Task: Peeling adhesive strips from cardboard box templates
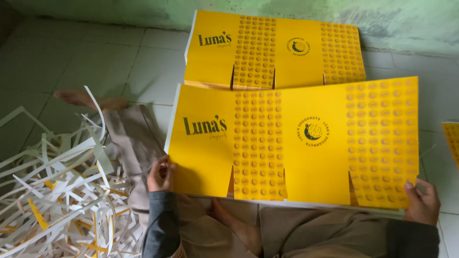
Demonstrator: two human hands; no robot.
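A flat yellow cardboard box blank (306, 143) with slits along its near edge and patterned panels lies across my lap, on top of a thin stack of the same sheets. My left hand (160, 176) grips its near left corner. My right hand (423, 203) grips its near right corner. A second stack of yellow box blanks (275, 50) lies on the floor just beyond, against the wall.
A heap of white and yellow paper offcut strips (57, 191) covers the floor at my left. My outstretched leg and bare foot (91, 100) lie beside it. Another yellow sheet's edge (452, 138) shows at the right. A green wall (287, 9) stands behind, on tiled floor.
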